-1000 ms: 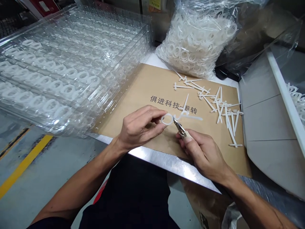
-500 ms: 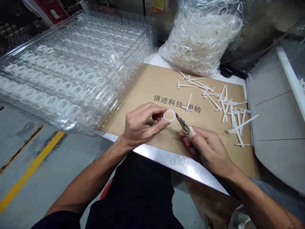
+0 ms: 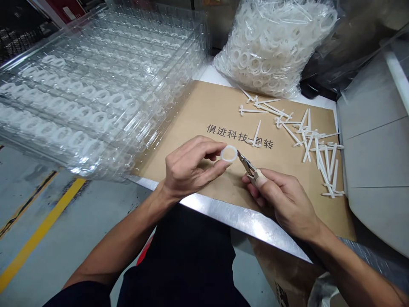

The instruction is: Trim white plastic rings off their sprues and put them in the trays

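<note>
The left hand (image 3: 188,168) was raised over the middle of the work surface, its thumb and forefinger (image 3: 220,150) pinching a white plastic ring (image 3: 229,153) by its edge, with the other fingers curled loosely into the palm. The ring stood at about 12 o'clock from that hand, tilted toward the camera and held clear of the sheet below. The right hand (image 3: 281,202) closed around a pair of small side cutters (image 3: 246,165), its fingers wrapped under the pale handles and its thumb pressed along the top. The cutter tips pointed at about 10 o'clock toward the ring's rim; they looked to be touching it, though the contact was too small to be sure of.

The step in hand appeared to be trimming the ring's rim, and a further snip would call for a steady pinch and blades set close against the edge.

Beneath the hands lay a kraft paper sheet (image 3: 204,111) printed with black Chinese characters (image 3: 239,136), on a steel table edge (image 3: 223,209). Loose white plastic runners (image 3: 306,140) lay scattered at about 2 o'clock, a clear bag of white rings (image 3: 271,51) sat at about 1 o'clock, and stacked clear trays of rings (image 3: 96,94) stood at about 10 o'clock.
</note>
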{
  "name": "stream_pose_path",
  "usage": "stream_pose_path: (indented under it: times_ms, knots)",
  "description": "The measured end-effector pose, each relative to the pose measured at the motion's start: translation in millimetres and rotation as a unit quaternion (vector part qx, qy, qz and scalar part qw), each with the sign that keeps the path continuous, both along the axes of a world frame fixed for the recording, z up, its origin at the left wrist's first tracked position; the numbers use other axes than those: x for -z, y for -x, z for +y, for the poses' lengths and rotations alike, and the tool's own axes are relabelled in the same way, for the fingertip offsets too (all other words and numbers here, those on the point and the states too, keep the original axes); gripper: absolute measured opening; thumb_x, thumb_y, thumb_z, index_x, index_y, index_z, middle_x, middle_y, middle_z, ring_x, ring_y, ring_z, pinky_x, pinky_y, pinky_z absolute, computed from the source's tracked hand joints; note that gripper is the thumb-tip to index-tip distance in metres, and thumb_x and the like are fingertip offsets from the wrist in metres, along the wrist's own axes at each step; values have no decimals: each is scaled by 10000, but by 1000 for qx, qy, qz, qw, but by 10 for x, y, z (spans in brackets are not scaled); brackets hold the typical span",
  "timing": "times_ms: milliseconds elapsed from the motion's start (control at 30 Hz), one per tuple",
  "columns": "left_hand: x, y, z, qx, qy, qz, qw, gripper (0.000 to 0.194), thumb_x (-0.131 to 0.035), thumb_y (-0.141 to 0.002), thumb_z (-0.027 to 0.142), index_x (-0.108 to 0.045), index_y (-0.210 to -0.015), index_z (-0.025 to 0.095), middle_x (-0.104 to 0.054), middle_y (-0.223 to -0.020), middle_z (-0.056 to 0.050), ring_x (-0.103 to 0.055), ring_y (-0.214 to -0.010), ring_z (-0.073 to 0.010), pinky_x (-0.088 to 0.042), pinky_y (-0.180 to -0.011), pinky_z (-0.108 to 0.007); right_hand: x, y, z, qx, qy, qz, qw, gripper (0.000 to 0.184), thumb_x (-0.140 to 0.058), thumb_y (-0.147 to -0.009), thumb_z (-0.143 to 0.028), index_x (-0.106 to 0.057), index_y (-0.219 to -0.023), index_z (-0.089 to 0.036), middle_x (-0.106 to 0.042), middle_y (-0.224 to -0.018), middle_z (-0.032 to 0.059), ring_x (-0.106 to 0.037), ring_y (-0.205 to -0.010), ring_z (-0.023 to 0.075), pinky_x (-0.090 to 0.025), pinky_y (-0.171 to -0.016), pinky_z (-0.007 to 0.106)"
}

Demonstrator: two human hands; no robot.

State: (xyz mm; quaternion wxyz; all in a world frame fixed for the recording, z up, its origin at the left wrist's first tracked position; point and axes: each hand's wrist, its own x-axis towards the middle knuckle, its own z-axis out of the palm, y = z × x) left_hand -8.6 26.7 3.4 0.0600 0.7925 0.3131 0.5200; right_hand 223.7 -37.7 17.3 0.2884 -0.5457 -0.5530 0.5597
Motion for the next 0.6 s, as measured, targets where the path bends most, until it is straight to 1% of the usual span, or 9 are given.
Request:
stream_pose_path:
  times_ms: [267, 433, 500, 600]
  knots:
    - [-1, -4, -3, 5, -4, -10, 1000, 191, -789, -885, 218, -726, -1058, 172, -768, -876, -37, -682, -718, -118, -596, -693, -251, 2, -16, 4, -10, 4, 1, 1000, 429, -498, -1057, -538, -586, -818, -193, -559, -763, 9, -503, -638, 143, -415, -551, 274]
    - [13, 10, -7, -3, -3, -13, 1000, 186, -788, -888, 239, -736, -1057, 183, -765, -863, -36, -682, -714, -124, -597, -688, -259, -18, -4, 18, -17, -15, -11, 1000, 385, -482, -1070, -506, -662, -939, -191, -568, -764, 6, -500, -652, 148, -421, -569, 275]
    - [21, 14, 5, 3, -6, -18, 1000, 204, -799, -873, 212, -734, -1063, 172, -763, -867, -39, -678, -722, -122, -593, -693, -253, -24, 2, 28, -16, -14, -11, 1000, 387, -478, -1071, -501, -659, -931, -189, -569, -762, 6, -492, -642, 144, -412, -565, 273]
    - [26, -8, 21, 13, -6, -19, 1000, 214, -794, -870, 187, -728, -1070, 149, -757, -873, -50, -673, -729, -118, -587, -698, -242, -19, -10, 27, -13, -8, 6, 1000, 417, -493, -1059, -517, -623, -847, -183, -570, -764, 13, -485, -631, 140, -402, -559, 269]
